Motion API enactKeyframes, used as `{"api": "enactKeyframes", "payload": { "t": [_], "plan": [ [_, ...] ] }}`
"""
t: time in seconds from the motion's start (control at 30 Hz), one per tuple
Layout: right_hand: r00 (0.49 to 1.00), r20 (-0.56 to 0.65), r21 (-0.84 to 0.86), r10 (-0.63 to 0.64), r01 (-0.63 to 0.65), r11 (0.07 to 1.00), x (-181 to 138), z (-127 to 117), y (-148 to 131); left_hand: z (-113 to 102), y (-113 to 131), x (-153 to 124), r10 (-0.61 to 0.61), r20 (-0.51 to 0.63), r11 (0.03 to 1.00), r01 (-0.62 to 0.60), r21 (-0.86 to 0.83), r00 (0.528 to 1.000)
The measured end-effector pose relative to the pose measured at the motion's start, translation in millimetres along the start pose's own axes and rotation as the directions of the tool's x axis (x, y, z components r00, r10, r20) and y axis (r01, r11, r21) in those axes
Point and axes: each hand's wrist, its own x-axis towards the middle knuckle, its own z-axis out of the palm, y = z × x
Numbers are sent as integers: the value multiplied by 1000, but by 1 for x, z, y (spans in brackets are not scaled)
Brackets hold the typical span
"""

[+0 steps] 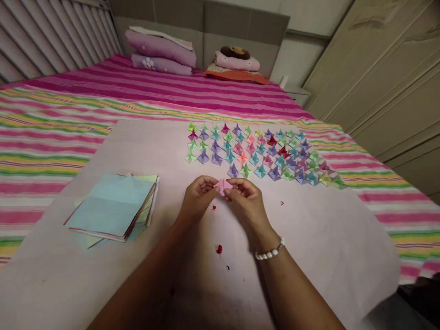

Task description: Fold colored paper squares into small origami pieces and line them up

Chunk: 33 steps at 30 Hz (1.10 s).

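Note:
Between my two hands is a small folded piece of pink paper (222, 186), held just above the pale sheet. My left hand (201, 195) pinches its left side between thumb and fingers. On the other side, my right hand (246, 195) grips the right edge in the same way; a white beaded bracelet (270, 253) circles that wrist. Just beyond my hands stand several rows of small folded paper boats (260, 171) in many colours. A stack of square coloured paper (112, 206), light blue on top, lies to the left.
The pale sheet (319, 247) covers part of a striped bedspread (30, 160). Small red specks (219, 250) dot the sheet near me. Folded bedding (161, 50) and a plush toy (235, 52) rest by the headboard; a wardrobe (385, 68) stands right.

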Motion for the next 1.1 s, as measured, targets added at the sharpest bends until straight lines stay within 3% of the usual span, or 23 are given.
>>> {"api": "enactKeyframes", "payload": {
  "t": [0.23, 0.6, 0.8, 1.1],
  "plan": [
    [998, 24, 64, 56, -57, 996, 1, 0, 4, -1, -2, 0, -65, 79, 998, 64, 19, 995],
    [989, 40, 117, 142, -146, 982, -2, 3, 0, 3, -1, -4, -77, 85, 991, 86, -105, 993],
    [991, 47, 127, 128, -133, 983, -2, 2, 1, 5, 0, -5, -119, 94, 975, 134, -179, 988],
    [997, 61, 20, 52, -54, 998, -4, 1, -1, 5, -4, -3, -78, 32, 996, 79, -38, 996]
  ]
}}
